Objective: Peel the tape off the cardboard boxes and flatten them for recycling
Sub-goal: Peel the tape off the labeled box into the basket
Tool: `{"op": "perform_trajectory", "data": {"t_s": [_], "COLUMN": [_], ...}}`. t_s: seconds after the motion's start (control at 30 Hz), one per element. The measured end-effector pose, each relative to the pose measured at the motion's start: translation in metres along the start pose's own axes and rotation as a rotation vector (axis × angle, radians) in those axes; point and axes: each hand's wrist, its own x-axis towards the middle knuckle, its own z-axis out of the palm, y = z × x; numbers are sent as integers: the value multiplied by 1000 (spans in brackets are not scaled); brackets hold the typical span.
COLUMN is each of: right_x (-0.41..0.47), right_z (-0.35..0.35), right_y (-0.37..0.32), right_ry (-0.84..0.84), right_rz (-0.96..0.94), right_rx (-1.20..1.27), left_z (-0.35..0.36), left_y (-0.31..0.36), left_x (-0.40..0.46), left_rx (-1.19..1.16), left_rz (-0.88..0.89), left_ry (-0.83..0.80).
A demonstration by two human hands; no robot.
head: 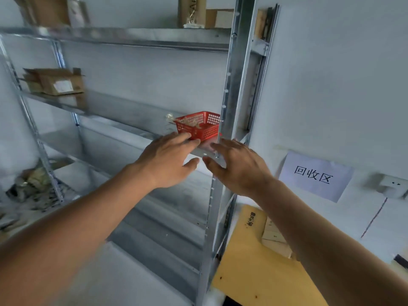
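here, red basket [199, 127] of crumpled tape scraps [191, 122] on metal shelf [123, 127], left hand [167, 161] and right hand [239, 167] both spread, empty, just before it, cardboard box [59, 81] far left

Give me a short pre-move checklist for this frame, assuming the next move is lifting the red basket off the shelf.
1. Both hands free: ok. Left hand and right hand hold nothing, fingers straight.
2. Grip on red basket: not ok; left fingers reach its front base, nothing is curled round it.
3. Basket fully on the shelf: ok, near the front edge.
4. Contents settled: cannot tell; pale scraps lie inside, one sticks out past the left rim.
5. Clearance from upright post: not ok, basket sits tight beside it.
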Motion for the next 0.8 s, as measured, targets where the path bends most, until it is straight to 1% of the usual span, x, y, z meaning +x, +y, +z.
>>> {"op": "perform_trajectory", "data": {"t_s": [0.23, 0.33, 0.53, 0.67, 0.8], "right_x": [119, 168, 268, 352, 443], "right_z": [46, 61, 104, 143, 183], "right_y": [-106, -145, -207, -238, -272], "right_ry": [47, 1, -13, -16, -33], "right_rz": [5, 6, -94, -136, -200], "right_rx": [72, 97, 134, 175, 224], "left_z": [-10, -12, -6, 9, 24], "left_y": [-165, -231, -345, -426, -515], "left_x": [4, 8, 24, 46, 73], "left_rx": [54, 53, 92, 141, 174], "left_rz": [-51, -82, -120, -162, -244], "left_ry": [-23, -10, 0, 4, -17]}}
